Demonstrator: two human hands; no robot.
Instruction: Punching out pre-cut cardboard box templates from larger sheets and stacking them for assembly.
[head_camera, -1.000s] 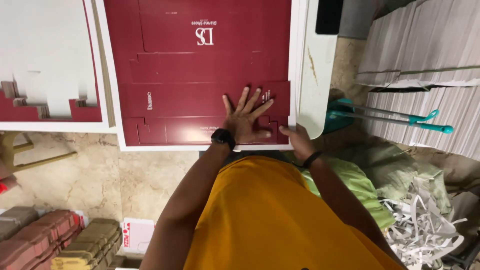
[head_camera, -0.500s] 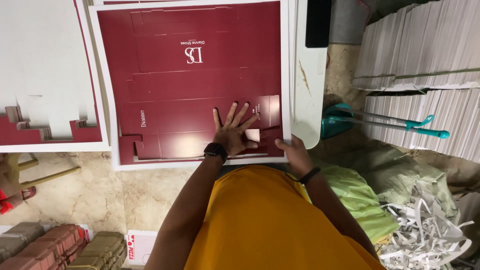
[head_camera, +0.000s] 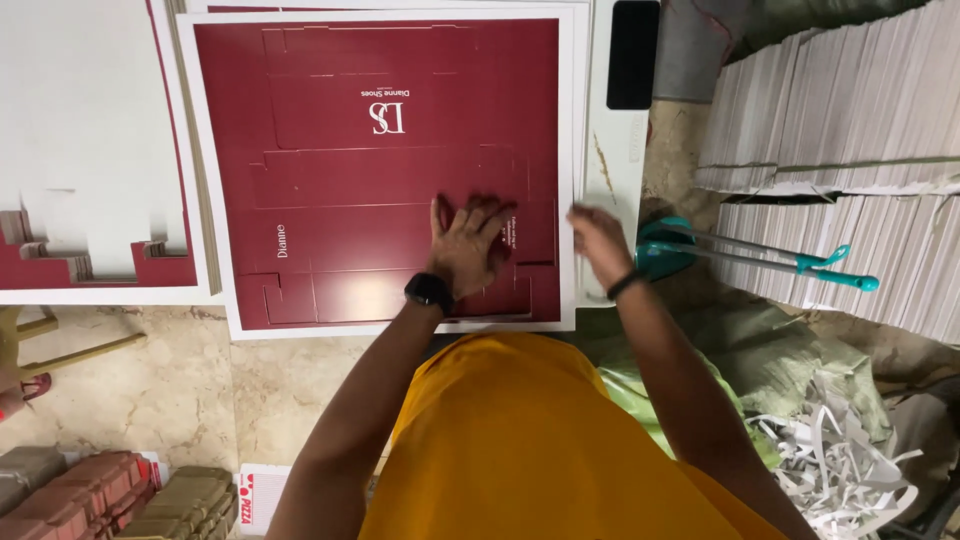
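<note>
A large maroon die-cut cardboard sheet with a white border (head_camera: 380, 150) lay flat on the floor, topping a stack. The left hand (head_camera: 468, 245), fingers spread wide, pressed flat near the sheet's lower right corner. The right hand (head_camera: 598, 240), blurred with fingers loosely curled and holding nothing, hovered at the sheet's right edge, beside a teal-handled tool (head_camera: 740, 255).

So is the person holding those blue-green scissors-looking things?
No, the teal-handled tool lies apart to the right, while the left hand presses flat on the dark red cardboard sheet and the right hand holds nothing.
</note>
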